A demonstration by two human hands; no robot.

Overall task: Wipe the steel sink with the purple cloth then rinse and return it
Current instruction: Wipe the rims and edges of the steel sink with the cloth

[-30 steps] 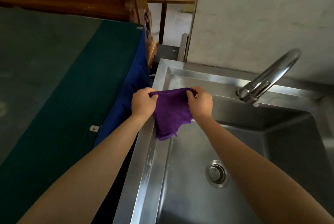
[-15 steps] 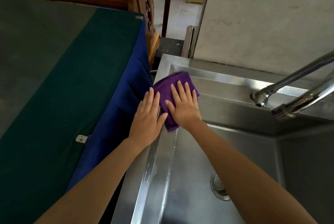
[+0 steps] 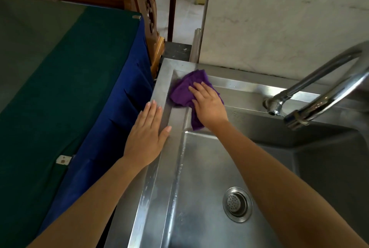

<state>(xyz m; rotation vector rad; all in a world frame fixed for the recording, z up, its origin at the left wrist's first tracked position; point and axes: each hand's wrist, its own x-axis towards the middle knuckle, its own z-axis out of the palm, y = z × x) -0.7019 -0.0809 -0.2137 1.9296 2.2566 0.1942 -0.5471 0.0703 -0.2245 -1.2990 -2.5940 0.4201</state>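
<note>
**Onset of wiping.** Your right hand [image 3: 208,105], fingers straight and close together, presses the purple cloth [image 3: 184,89] flat onto the far left corner of the steel sink [image 3: 157,191] rim. The cloth lies under and ahead of the fingertips, with one fold hanging below the palm over the basin edge. A second ago both hands pinched the cloth in the air, and half a second ago both lay flat on it. Your left hand [image 3: 146,135] has now left it and rests open on the bare rim, nearer you. Wiping has probably only begun. The basin floor beside your right forearm, around the drain strainer [image 3: 237,204], looks unwiped, and rinsing under the faucet [image 3: 319,91], right of that hand, comes later.
</note>
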